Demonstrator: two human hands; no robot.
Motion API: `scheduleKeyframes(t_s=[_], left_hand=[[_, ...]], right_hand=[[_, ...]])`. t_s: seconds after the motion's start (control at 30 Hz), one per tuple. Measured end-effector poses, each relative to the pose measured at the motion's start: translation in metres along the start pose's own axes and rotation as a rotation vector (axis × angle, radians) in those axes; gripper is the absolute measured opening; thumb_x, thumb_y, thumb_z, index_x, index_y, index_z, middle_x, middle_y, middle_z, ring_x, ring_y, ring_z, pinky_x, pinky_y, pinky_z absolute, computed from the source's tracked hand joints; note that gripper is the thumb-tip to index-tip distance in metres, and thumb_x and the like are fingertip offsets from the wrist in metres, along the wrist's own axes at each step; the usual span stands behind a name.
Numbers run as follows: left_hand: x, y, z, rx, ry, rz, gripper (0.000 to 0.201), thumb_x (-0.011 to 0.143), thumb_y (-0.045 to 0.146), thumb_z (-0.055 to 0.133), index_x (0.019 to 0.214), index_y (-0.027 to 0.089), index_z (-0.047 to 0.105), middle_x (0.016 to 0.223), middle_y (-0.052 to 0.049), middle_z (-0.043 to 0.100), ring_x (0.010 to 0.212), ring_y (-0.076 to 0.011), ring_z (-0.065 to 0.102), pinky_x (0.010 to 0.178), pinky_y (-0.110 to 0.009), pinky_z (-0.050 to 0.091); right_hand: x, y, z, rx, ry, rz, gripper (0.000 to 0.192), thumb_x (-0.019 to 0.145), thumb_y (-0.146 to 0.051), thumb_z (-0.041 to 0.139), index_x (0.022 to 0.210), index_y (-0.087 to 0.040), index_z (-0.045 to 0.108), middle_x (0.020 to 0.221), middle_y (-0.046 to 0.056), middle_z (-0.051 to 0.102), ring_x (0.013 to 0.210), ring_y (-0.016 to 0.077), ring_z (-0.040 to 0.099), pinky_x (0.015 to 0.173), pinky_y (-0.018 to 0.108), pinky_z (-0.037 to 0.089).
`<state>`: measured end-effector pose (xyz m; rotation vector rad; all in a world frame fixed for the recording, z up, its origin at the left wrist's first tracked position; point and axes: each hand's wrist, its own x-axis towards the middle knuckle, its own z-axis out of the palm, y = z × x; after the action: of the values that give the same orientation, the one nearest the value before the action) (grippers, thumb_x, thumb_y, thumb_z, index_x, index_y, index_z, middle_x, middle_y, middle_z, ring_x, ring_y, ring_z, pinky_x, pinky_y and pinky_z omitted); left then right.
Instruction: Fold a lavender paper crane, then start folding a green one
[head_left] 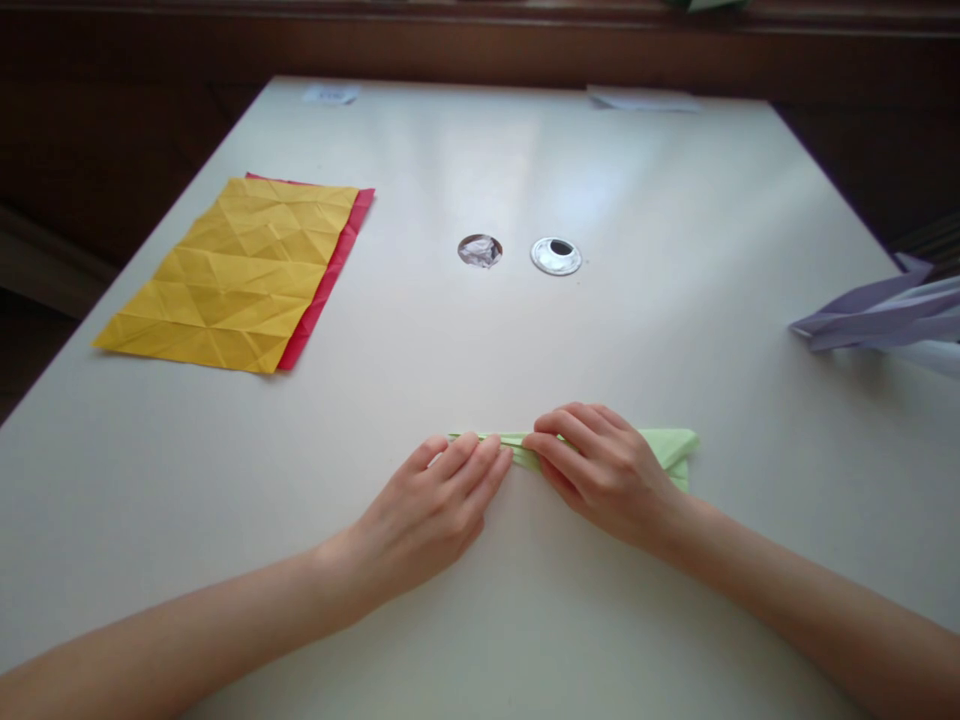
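A folded piece of light green paper (670, 452) lies near the front middle of the white table, its long edge running left to right. My left hand (446, 497) is closed over its narrow left end, fingertips pressed together on the fold. Close beside it, my right hand (604, 470) grips the middle of the same paper, fingers curled and pinching along the upper edge. The wider right end of the paper sticks out past the right hand. Both hands hide much of the paper, and the thumbs are mostly out of sight.
A creased yellow sheet (240, 270) overlaps a red sheet (326, 285) at the left. Folded purple paper (862, 310) stands at the right edge. Two round table holes (480, 251) sit in the middle, and a white paper piece (643, 98) lies at the far edge.
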<state>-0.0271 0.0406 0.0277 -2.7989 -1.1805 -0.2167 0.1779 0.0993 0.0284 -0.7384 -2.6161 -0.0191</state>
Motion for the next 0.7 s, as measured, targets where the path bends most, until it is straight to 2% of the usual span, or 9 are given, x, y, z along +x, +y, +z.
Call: scheduleKeyframes(t_s=[0.33, 0.7], left_hand=[[0.0028, -0.0002, 0.0013, -0.005, 0.009, 0.035, 0.039, 0.085, 0.013, 0.041, 0.123, 0.009, 0.047, 0.124, -0.011, 0.052, 0.111, -0.0209, 0.045, 0.090, -0.032, 0.033], [0.0025, 0.0011, 0.0032, -0.005, 0.033, 0.039, 0.037, 0.085, 0.011, 0.041, 0.121, 0.008, 0.049, 0.122, -0.008, 0.054, 0.110, -0.0198, 0.045, 0.090, -0.032, 0.032]], right_hand=[[0.0004, 0.0006, 0.0003, 0.043, 0.003, -0.018, 0.014, 0.082, -0.007, 0.048, 0.074, -0.016, 0.055, 0.069, 0.003, 0.056, 0.068, 0.0140, 0.049, 0.061, 0.028, 0.037], [-0.0025, 0.0005, -0.0015, 0.037, -0.028, -0.057, 0.015, 0.081, -0.004, 0.047, 0.073, -0.015, 0.055, 0.071, 0.005, 0.056, 0.071, 0.0151, 0.049, 0.063, 0.029, 0.039]])
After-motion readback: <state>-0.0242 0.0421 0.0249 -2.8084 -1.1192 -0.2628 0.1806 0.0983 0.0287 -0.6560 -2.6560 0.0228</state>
